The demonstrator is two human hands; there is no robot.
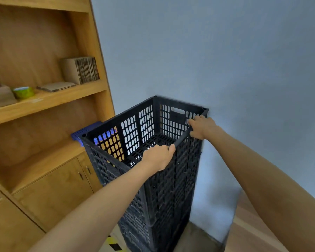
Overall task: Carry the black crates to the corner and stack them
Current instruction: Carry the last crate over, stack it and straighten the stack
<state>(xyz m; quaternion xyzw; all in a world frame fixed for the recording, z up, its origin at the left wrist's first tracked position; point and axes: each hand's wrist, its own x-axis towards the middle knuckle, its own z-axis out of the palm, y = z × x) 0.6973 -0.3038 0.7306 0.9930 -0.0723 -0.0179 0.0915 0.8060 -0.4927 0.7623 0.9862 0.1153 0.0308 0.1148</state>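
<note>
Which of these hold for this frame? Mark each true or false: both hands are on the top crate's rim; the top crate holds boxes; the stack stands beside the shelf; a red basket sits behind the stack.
1. Both the left hand and right hand are on the top crate rim: true.
2. The top crate holds boxes: false, it is empty.
3. The stack stands beside the shelf: true.
4. A red basket sits behind the stack: false, the basket is blue.

The black crates (160, 179) stood stacked in a tall upright column just beside the wooden shelf unit (44, 110), slotted walls aligned, the top crate (145, 124) open and empty.
</note>
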